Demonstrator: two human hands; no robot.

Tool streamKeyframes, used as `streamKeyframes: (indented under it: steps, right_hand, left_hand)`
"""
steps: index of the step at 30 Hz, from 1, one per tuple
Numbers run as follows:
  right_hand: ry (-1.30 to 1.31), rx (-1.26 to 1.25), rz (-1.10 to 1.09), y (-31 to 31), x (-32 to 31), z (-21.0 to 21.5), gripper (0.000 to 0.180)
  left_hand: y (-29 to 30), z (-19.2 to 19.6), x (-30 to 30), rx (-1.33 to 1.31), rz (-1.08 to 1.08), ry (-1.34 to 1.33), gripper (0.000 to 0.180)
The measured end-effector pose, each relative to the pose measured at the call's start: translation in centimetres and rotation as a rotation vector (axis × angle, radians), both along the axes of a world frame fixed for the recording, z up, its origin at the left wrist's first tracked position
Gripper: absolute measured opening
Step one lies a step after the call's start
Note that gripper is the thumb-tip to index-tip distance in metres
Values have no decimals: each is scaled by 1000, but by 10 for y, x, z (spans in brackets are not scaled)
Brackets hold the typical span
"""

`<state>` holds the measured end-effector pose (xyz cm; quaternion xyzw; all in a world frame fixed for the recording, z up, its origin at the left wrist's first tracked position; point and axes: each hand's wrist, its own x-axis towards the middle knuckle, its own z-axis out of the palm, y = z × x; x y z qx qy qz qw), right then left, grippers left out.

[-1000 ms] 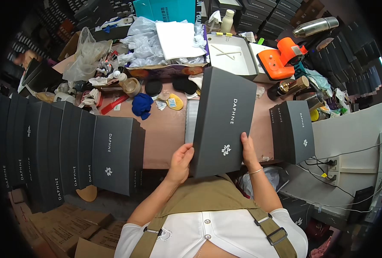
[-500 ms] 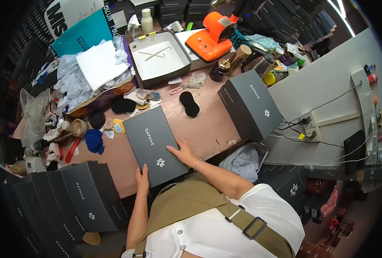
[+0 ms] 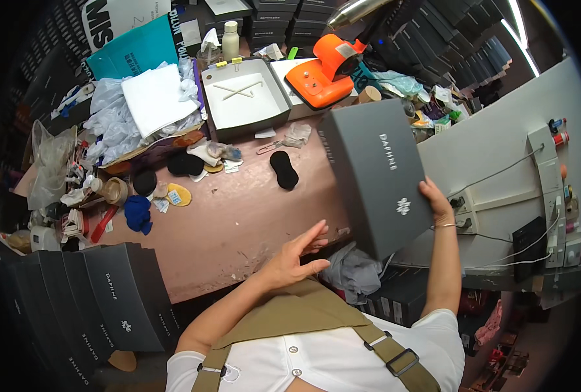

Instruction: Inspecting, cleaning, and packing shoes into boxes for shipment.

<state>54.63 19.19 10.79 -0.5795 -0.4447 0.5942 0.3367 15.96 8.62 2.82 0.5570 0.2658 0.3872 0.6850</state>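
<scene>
The closed grey box (image 3: 382, 179) is already at the desk's (image 3: 235, 225) right end, its placing seemingly unfinished, as the right hand (image 3: 438, 204) grips its outer edge and the left hand (image 3: 295, 261), empty, thumb wide, hovers nearby.

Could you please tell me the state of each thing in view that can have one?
Left hand: open, empty
Right hand: gripping the grey box at right
Grey box at right: closed
Grey boxes at left: closed
Shallow box: open
Two sticks: crossed
Blue cloth: crumpled
Cream bottle: upright, capped
Orange device: power state unclear
</scene>
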Motion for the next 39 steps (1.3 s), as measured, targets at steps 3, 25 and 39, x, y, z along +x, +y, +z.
streamKeyframes:
  steps: [3, 25, 39]
  right_hand:
    - [-200, -121, 36, 37, 67, 14, 63]
    - [293, -227, 578, -223, -602, -177, 102]
    - [-37, -474, 459, -59, -340, -239, 41]
  left_hand:
    - [2, -11, 1, 23, 23, 161, 67]
    - [-259, -35, -336, -223, 1244, 1772, 50]
    - [-126, -172, -171, -847, 988, -119, 48]
